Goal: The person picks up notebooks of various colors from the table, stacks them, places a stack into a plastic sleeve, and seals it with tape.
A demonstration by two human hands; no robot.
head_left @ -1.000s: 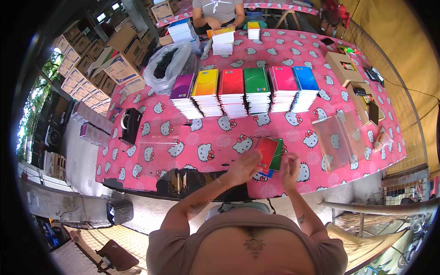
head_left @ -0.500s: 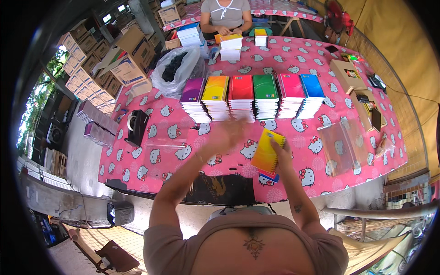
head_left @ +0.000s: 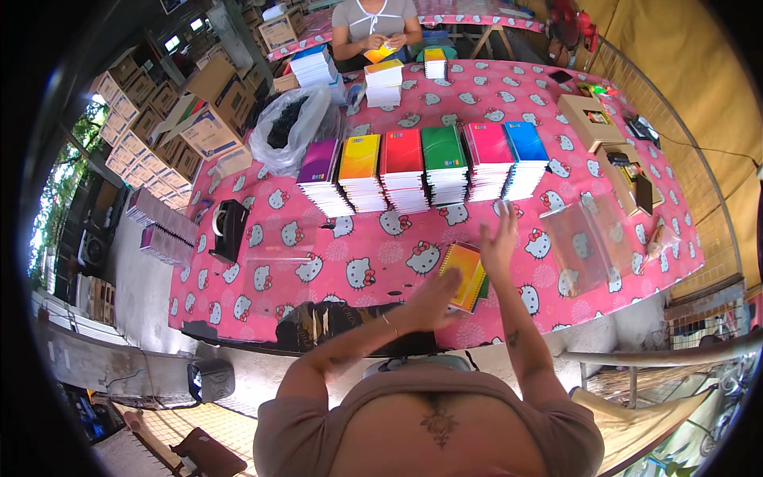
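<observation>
A yellow-orange spiral notebook tops a small bundle near the table's front edge, a green cover peeking out beneath it. My left hand is closed on the bundle's left side, slightly blurred. Just right of the bundle, my right hand has its fingers spread and holds nothing. Beyond it stands a row of notebook stacks: purple, yellow, red, green, pink and blue.
On the pink patterned table are a black tape dispenser, a plastic bag, clear plastic sleeves and open cardboard boxes. Across it, a person handles a yellow notebook. Cartons are piled at left.
My left hand has come back from the stacks to the notebook bundle. The right hand has let go of it and spread its fingers. The person opposite has lifted a yellow notebook.
</observation>
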